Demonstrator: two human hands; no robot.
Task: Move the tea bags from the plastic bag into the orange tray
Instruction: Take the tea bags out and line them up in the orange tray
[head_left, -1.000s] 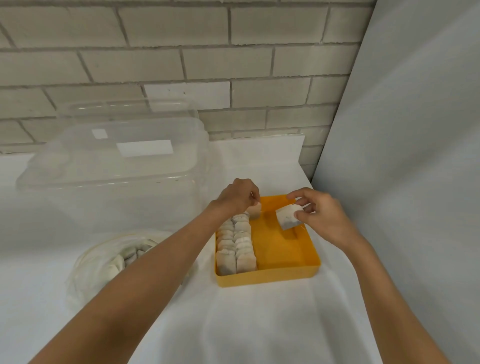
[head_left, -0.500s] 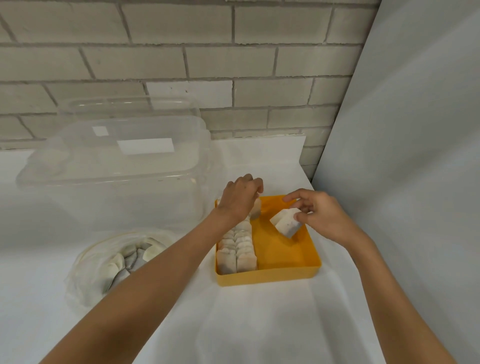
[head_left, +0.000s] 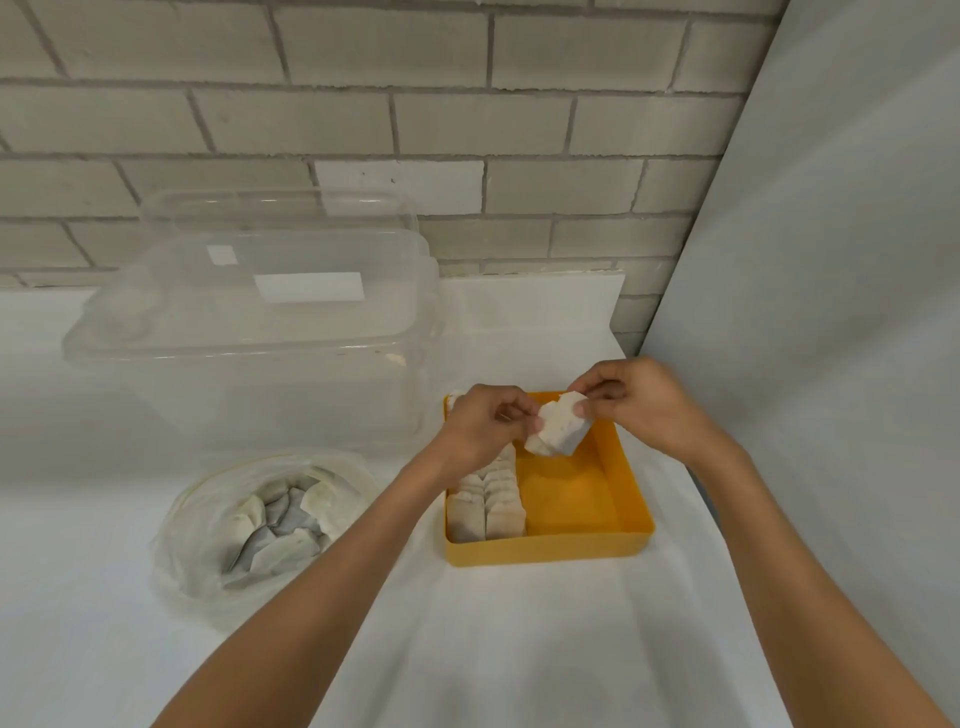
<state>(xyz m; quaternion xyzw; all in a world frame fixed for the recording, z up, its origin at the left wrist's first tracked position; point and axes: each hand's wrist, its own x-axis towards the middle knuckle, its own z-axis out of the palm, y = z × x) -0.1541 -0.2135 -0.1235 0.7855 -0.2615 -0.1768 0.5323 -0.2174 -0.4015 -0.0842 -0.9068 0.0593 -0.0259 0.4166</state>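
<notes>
Grip: clump of tea bags (head_left: 558, 431) pinched at its left edge by the left hand (head_left: 480, 423) and at its upper right corner by the right hand (head_left: 641, 402). Held above the far end of the orange tray (head_left: 545, 553), over its bare right half. Ranged in two rows along the tray's left side: packed tea bags (head_left: 488, 506). Heaped in the open plastic bag (head_left: 197, 561), well left of the tray: loose tea bags (head_left: 280, 519).

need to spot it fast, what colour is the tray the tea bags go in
Orange tray, clearest in the head view.
</notes>
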